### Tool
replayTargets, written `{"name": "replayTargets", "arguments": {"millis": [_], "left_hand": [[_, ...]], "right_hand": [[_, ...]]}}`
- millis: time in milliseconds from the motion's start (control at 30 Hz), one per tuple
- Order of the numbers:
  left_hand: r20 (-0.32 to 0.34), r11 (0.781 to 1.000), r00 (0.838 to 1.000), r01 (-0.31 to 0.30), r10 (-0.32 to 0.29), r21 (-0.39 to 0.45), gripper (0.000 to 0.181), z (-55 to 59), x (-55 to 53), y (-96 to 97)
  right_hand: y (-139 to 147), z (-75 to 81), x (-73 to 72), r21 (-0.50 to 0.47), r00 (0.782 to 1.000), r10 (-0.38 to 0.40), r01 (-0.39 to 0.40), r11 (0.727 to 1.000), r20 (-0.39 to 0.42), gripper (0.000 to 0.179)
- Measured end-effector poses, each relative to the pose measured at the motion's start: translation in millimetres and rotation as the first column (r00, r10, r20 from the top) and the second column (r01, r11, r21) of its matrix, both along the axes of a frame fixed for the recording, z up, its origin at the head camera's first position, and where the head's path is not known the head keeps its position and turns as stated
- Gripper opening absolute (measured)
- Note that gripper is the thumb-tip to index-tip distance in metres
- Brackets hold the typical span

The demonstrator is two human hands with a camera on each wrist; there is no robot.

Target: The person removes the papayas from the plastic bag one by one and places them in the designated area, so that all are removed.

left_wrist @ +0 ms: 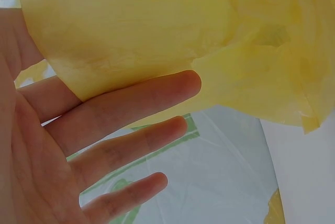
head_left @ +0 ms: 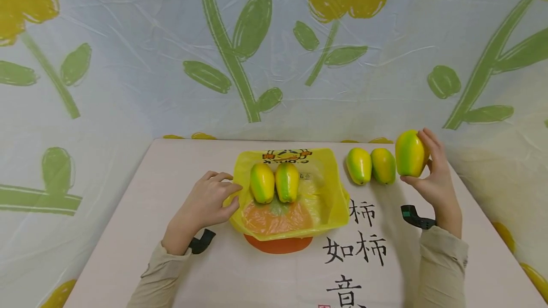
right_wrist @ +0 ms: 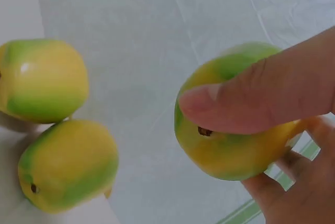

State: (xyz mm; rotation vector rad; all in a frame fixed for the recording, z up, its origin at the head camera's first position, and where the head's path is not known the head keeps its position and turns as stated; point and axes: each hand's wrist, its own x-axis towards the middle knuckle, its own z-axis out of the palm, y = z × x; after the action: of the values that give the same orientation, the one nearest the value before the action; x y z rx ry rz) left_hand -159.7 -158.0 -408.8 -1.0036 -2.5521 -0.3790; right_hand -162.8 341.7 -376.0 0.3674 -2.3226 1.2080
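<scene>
My right hand (head_left: 436, 182) grips a yellow-green papaya (head_left: 409, 153) above the right side of the table, the thumb lying across its end near a dark stem spot in the right wrist view. To its left, two more papayas (head_left: 371, 166) sit side by side on the table. My left hand (head_left: 207, 201) is at the left rim of a yellow plastic bag (head_left: 329, 194). In the left wrist view, straight fingers (left_wrist: 125, 96) lie along the outside of the bag film, while the thumb and another finger pass behind it. Two papayas (head_left: 274, 183) rest in the bag.
The pale table mat (head_left: 205, 270) bears black brush characters (head_left: 354, 246) and an orange printed shape (head_left: 278, 245) partly under the bag. Behind the table hangs a cloth (head_left: 162, 61) printed with yellow flowers and green leaves.
</scene>
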Motion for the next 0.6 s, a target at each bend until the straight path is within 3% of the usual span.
{"name": "replayTargets", "arguments": {"millis": [100, 333, 600], "left_hand": [[0.002, 1.0, 1.0, 0.001, -0.001, 0.002, 0.02, 0.2, 0.3, 0.3], [0.008, 1.0, 1.0, -0.004, 0.004, -0.002, 0.02, 1.7, 1.0, 0.5], [0.015, 1.0, 1.0, -0.002, 0.002, -0.001, 0.02, 3.0, 1.3, 0.5]], "right_hand": [[1, -1.3, 0.5, 0.013, 0.999, -0.03, 0.03, 0.999, -0.013, 0.105], [31, -33.8, -18.4, 0.06, 0.994, -0.095, 0.098, 0.993, -0.048, 0.108], [44, -51.4, -22.2, 0.064, 0.989, -0.146, 0.144, 0.988, 0.034, 0.105]]}}
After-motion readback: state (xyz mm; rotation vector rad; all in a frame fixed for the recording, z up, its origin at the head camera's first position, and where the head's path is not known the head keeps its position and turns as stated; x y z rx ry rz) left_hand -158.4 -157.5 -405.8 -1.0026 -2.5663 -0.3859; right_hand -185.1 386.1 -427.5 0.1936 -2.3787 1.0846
